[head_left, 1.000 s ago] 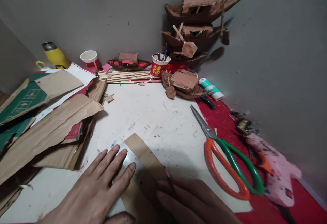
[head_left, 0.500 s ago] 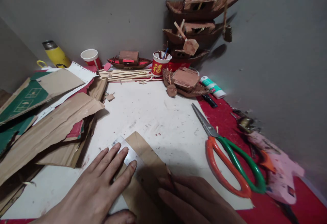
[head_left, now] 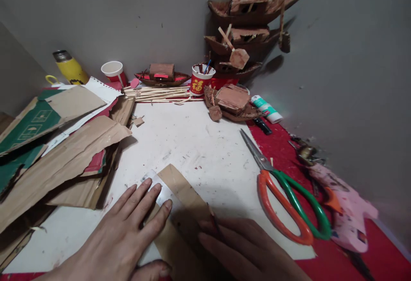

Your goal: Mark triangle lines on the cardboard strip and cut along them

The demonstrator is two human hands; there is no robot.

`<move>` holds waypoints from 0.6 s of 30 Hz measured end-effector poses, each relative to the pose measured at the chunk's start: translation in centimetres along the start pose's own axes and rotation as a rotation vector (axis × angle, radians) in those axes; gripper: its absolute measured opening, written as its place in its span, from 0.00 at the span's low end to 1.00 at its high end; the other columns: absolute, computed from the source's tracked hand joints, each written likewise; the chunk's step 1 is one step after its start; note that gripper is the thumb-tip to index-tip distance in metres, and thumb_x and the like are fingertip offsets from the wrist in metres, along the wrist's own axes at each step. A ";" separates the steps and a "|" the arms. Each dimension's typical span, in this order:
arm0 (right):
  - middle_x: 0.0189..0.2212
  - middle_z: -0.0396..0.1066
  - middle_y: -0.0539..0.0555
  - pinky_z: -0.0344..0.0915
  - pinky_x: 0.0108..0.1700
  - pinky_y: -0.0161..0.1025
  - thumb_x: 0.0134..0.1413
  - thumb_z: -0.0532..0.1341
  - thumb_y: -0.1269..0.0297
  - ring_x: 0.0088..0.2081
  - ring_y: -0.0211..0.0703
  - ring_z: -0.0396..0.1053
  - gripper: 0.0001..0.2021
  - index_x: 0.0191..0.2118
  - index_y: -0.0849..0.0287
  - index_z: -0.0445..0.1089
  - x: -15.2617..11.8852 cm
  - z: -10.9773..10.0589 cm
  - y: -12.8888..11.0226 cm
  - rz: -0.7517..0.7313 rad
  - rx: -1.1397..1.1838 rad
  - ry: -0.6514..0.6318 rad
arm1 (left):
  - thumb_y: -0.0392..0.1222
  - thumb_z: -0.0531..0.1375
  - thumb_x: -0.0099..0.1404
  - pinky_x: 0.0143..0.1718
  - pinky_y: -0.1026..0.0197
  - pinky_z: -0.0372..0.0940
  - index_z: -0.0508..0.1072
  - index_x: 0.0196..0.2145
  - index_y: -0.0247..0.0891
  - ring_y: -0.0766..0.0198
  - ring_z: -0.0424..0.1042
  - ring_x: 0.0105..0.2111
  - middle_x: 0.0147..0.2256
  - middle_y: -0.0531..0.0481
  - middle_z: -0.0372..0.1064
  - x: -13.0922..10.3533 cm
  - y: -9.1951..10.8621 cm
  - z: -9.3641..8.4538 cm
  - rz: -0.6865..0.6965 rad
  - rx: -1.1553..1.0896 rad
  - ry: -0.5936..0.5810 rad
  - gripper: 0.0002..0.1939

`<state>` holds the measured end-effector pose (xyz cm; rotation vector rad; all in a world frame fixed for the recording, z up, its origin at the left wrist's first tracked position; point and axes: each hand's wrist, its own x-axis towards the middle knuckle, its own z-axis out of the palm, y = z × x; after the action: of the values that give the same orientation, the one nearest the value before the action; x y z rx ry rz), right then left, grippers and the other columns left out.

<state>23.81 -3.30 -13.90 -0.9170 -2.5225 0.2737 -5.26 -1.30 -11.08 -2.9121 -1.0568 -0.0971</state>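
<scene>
A strip of brown cardboard [head_left: 180,182] lies on the white board, with a clear ruler [head_left: 163,194] across it. My left hand [head_left: 128,229] rests on the ruler, fingers spread and pressing it flat. Low on the right, my right hand [head_left: 240,246] has its fingers closed round a thin dark pencil [head_left: 213,217], whose tip is by the strip's right edge. The lower part of the strip is in shadow between my hands. Scissors [head_left: 266,165] with an orange and a green handle lie right of my right hand.
Cardboard pieces [head_left: 70,161] are piled at the left. Sticks [head_left: 160,93], a paper cup [head_left: 113,72], a red cup with a brush [head_left: 201,85] and model boats [head_left: 233,99] stand along the back. A pink glue gun [head_left: 343,208] lies at the right.
The pencil and my right hand have shifted very slightly along the strip's right edge. The view has moved a little; my left hand stays on the ruler.
</scene>
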 end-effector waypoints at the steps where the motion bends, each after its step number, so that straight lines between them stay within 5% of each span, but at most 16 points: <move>1: 0.50 0.79 0.54 0.74 0.48 0.35 0.63 0.63 0.65 0.48 0.45 0.76 0.16 0.56 0.58 0.71 0.0 0.2 0.1 0.007 0.012 -0.002 | 0.61 0.57 0.68 0.56 0.40 0.65 0.58 0.67 0.38 0.41 0.54 0.66 0.67 0.33 0.53 -0.1 0.1 0.2 -0.017 -0.027 -0.005 0.37; 4: 0.47 0.79 0.57 0.74 0.48 0.38 0.61 0.64 0.65 0.47 0.47 0.76 0.20 0.58 0.57 0.68 -0.1 0.8 0.3 0.027 0.084 0.028 | 0.55 0.63 0.64 0.60 0.35 0.59 0.57 0.67 0.41 0.39 0.48 0.67 0.68 0.34 0.48 -0.5 0.4 0.7 -0.084 -0.116 -0.029 0.39; 7: 0.41 0.77 0.58 0.75 0.42 0.37 0.67 0.54 0.66 0.42 0.45 0.77 0.18 0.60 0.58 0.65 0.1 1.1 0.4 0.078 0.208 0.100 | 0.53 0.64 0.63 0.61 0.34 0.56 0.58 0.67 0.41 0.38 0.47 0.67 0.68 0.33 0.47 -0.6 0.4 0.9 -0.108 -0.199 -0.051 0.39; 12: 0.48 0.76 0.57 0.74 0.48 0.37 0.72 0.48 0.62 0.48 0.45 0.76 0.19 0.64 0.50 0.61 1.0 -1.2 -0.6 0.316 0.381 0.139 | 0.55 0.64 0.63 0.61 0.33 0.55 0.57 0.67 0.39 0.36 0.46 0.67 0.68 0.29 0.47 -0.8 0.1 0.8 -0.105 -0.271 -0.071 0.40; 18: 0.31 0.75 0.54 0.71 0.41 0.39 0.69 0.52 0.50 0.34 0.43 0.73 0.21 0.45 0.57 0.77 7.2 -1.5 -0.3 0.591 0.642 0.126 | 0.56 0.63 0.63 0.62 0.31 0.51 0.56 0.68 0.39 0.35 0.43 0.67 0.68 0.27 0.42 -0.9 0.2 1.6 -0.113 -0.301 -0.096 0.41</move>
<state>19.42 1.18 -10.11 -1.3044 -1.7944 1.0872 -5.82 -1.93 -12.72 -3.1467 -1.3294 -0.1318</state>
